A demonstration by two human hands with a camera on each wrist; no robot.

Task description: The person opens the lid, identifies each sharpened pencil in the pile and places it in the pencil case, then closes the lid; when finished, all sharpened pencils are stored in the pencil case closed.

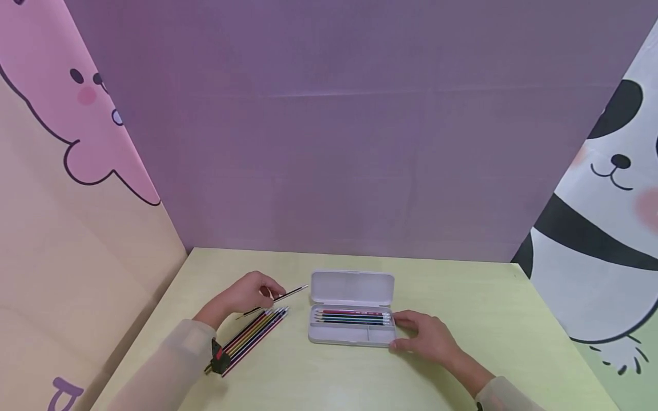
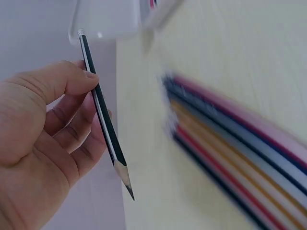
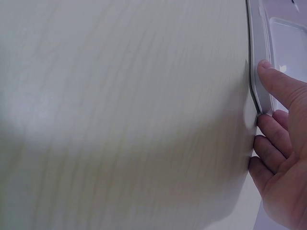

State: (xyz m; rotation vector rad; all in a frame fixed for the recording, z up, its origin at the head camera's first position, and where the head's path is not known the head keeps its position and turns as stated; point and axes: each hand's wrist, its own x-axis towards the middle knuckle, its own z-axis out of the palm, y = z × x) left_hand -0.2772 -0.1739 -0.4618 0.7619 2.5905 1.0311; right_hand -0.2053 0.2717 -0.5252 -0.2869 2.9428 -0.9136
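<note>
Between thumb and fingers my left hand [image 1: 253, 291] pinches one dark pencil with pale stripes [image 2: 100, 103], held at its middle. Its sharpened tip points toward me and its pale end toward the pencil case [image 1: 339, 335]. Below that hand, a row of loose pencils [image 1: 257, 337] in red, gold, dark and blue lies on the table. The white case stands with its lid [image 1: 352, 287] raised, and several pencils [image 1: 352, 317] lie in its rear compartment. My right hand [image 1: 426, 337] holds the case's right end, thumb [image 3: 280, 86] on the front edge, fingers around the corner.
Two smaller front compartments of the case show a divider. The pale wooden table [image 1: 462, 302] ends at a purple back panel [image 1: 354, 142]. Side panels carry a pink cartoon figure [image 1: 87, 114] and a panda [image 1: 617, 188]. A black wrist strap [image 1: 220, 359] overlaps the loose pencils' near ends.
</note>
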